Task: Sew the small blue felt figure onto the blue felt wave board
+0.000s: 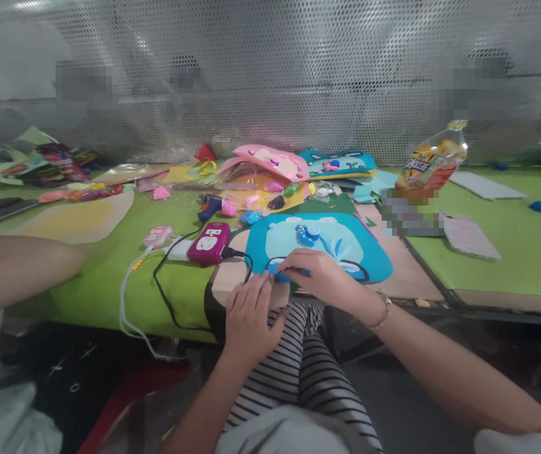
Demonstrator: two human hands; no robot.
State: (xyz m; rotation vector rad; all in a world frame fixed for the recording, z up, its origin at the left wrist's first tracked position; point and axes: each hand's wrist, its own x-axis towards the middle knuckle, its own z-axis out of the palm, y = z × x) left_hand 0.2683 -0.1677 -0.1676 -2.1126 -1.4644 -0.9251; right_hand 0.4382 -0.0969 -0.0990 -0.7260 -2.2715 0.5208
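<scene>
At lower middle, the right hand (320,274) pinched a small blue piece (280,273) at the lower edge of the blue felt board (346,243). The left hand (249,318), loosely open, held nothing, its fingertips beside the piece. 1 blue figure (307,234) already sat there; this piece seemed not yet fixed.

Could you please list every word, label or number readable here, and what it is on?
Clear plastic bottle with yellow and red label: dark lettering, too blurred to read.
Magenta plastic box: white marks, not legible.
Small blue piece in the right hand: no print visible.
No text can be read.
</scene>
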